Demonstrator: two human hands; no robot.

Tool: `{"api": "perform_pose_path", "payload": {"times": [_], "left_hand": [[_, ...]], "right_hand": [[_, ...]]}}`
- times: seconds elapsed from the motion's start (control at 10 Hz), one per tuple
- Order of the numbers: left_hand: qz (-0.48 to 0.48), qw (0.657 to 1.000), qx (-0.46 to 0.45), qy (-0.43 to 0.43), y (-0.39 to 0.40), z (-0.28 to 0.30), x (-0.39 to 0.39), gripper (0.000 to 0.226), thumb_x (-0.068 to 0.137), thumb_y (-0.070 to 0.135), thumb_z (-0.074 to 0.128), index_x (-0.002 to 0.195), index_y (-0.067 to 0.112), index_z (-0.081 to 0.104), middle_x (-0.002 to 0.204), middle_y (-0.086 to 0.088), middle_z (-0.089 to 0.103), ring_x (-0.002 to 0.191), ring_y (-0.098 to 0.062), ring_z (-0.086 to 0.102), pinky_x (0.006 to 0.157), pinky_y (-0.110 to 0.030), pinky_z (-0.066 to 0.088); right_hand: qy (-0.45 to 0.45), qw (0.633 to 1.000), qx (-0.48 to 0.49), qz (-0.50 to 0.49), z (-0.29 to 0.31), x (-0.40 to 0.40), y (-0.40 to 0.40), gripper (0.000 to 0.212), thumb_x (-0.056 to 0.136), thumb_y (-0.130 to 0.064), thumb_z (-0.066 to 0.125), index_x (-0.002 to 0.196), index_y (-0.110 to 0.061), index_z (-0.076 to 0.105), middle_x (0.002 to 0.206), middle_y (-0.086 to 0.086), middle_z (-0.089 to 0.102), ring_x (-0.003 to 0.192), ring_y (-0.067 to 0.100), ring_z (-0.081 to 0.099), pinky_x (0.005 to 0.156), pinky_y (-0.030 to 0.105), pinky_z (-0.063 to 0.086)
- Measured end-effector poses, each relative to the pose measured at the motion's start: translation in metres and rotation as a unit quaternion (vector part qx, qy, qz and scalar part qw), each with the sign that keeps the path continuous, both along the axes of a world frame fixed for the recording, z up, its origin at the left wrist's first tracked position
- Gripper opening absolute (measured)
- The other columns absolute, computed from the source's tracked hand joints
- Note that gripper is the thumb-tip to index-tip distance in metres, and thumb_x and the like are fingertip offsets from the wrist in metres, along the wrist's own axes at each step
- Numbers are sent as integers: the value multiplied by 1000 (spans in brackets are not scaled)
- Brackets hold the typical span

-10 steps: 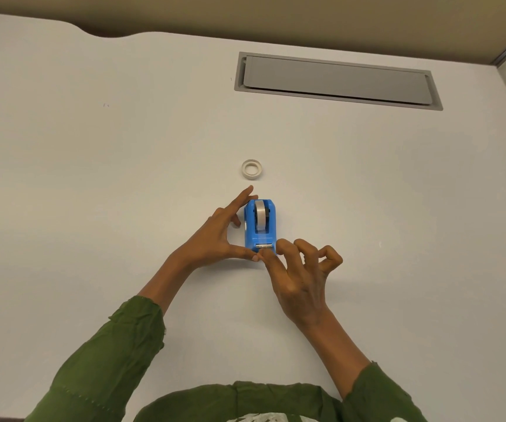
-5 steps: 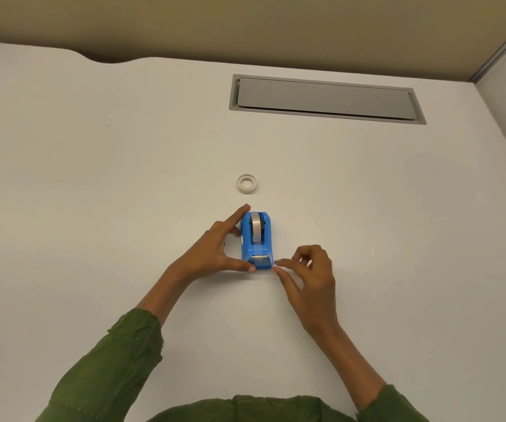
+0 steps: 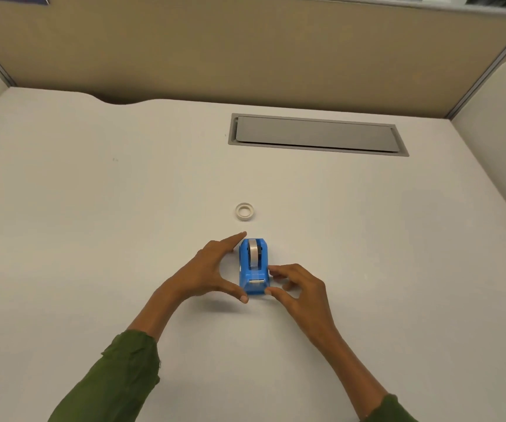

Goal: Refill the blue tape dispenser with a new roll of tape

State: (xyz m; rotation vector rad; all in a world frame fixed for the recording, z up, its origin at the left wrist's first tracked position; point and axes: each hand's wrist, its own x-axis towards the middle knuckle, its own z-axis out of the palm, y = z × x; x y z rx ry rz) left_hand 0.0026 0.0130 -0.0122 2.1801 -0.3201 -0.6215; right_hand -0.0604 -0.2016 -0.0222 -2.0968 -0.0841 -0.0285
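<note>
left grip (image 3: 206,272) and right grip (image 3: 302,287) clasp blue tape dispenser (image 3: 253,271) on white desk (image 3: 93,208); grey hatch (image 3: 315,134), beige partition (image 3: 245,56) behind.

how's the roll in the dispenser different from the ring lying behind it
The seated roll stands on edge inside the blue tape dispenser; the loose ring lies flat on the desk behind it. The seated roll looks grey; the loose ring whitish with its hole showing. Both are round.

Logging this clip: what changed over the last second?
The right hand moved from the cutter end of the blue tape dispenser to its right side, holding it there. The left hand still holds its left side; the white ring stays behind it.
</note>
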Motion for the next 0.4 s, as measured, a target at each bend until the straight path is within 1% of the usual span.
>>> {"api": "perform_pose_path", "payload": {"times": [0.1,0.2,0.3,0.4], "left_hand": [[37,996,21,-79,1,17,14,99,62,69,57,145,32,17,155,9,21,140,-11,20,113,-32,20],[71,983,45,-165,-7,30,25,83,79,63,36,147,23,10,158,5,6,145,-12,0,117,-33,5],[120,942,98,-298,-36,52,41,63,93,46,19,144,19,-7,156,2,-13,143,-15,-16,116,-30,-10],[147,920,96,-349,-48,66,49,59,94,43,12,142,18,-11,154,1,-16,143,-18,-17,116,-31,-11]], "right_hand": [[14,999,24,-22,6,0,-8,34,75,-18,76,107,-26,66,101,-10,67,89,5,63,76,13,51],[6,998,45,-53,13,3,-12,33,76,-16,76,103,-30,65,102,-10,68,91,3,64,78,11,50],[-24,991,74,-110,34,10,-18,29,79,-14,72,102,-30,66,103,-10,68,93,1,64,80,9,49],[-48,984,101,-137,52,14,-22,27,81,-13,70,103,-29,67,104,-8,69,94,5,65,81,8,48]]}}
